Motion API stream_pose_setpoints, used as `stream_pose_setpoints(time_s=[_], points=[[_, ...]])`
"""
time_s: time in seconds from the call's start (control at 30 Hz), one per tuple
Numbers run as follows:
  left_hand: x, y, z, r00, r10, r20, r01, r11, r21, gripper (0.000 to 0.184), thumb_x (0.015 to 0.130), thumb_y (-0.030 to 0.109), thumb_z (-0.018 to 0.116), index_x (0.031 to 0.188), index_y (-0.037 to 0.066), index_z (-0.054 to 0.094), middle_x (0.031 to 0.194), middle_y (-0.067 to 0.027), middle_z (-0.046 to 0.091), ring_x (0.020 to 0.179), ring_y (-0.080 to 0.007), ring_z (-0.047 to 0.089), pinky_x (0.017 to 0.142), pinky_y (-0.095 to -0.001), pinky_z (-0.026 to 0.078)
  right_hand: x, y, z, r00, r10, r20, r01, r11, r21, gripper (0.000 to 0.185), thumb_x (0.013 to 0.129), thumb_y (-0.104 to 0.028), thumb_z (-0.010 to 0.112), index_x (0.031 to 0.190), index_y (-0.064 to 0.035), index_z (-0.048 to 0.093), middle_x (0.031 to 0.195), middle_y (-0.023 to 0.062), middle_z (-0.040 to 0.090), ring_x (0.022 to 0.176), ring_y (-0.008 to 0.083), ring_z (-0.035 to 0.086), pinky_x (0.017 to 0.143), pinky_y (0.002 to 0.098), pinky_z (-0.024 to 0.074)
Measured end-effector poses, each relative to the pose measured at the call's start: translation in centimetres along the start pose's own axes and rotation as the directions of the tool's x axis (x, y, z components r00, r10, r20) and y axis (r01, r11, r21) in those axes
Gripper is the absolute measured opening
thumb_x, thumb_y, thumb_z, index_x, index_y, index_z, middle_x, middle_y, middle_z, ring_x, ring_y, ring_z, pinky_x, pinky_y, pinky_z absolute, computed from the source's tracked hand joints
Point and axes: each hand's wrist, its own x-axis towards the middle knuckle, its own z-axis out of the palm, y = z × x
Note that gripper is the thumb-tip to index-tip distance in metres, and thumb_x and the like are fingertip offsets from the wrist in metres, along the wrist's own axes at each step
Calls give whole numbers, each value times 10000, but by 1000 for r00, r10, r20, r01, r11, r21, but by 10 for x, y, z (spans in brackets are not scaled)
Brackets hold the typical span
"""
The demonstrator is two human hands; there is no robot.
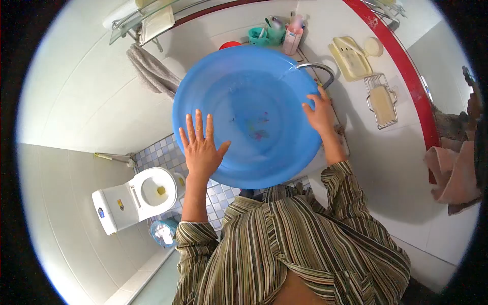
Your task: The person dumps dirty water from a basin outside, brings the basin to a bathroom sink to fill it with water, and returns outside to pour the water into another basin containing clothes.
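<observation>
A large round blue basin [244,101] fills the middle of the view, with a reddish pattern at its bottom. Over the basin's left side is my left hand [202,150], its fingers spread and nothing held. My right hand [321,114] is at the basin's right rim, fingers apart, thumb over the inside; whether it touches the rim I cannot tell. A curved chrome faucet [320,67] reaches over the upper right rim, just above my right hand.
Behind the basin stand a green cup [258,36] and a pink bottle [293,38]. A grey towel [152,71] hangs left. Soap holders [382,104] are on the right. A toilet [119,206] and a small bin [164,233] stand lower left.
</observation>
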Motion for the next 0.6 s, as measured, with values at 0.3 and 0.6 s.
stream_pose_setpoints(time_s=[0.3,0.6], points=[[-1,-1,3,1000,-9,-19,9,1000,-7,736,755,457,548,1322,78,273,1418,-126,118,1314,-306,50,1025,-515,92,0,1,2,1000,15,-10,-15,999,-35,312,698,-239,639,962,-81,588,1286,187,362,1149,373,353,940,437,320],[0,-1,2,996,18,85,-14,999,-52,607,743,395,586,1224,67,412,1185,-148,485,1139,-261,428,1005,-459,214,0,1,0,999,25,28,-23,997,-69,331,705,-259,635,974,-74,582,1294,184,354,1155,348,369,935,429,328]])
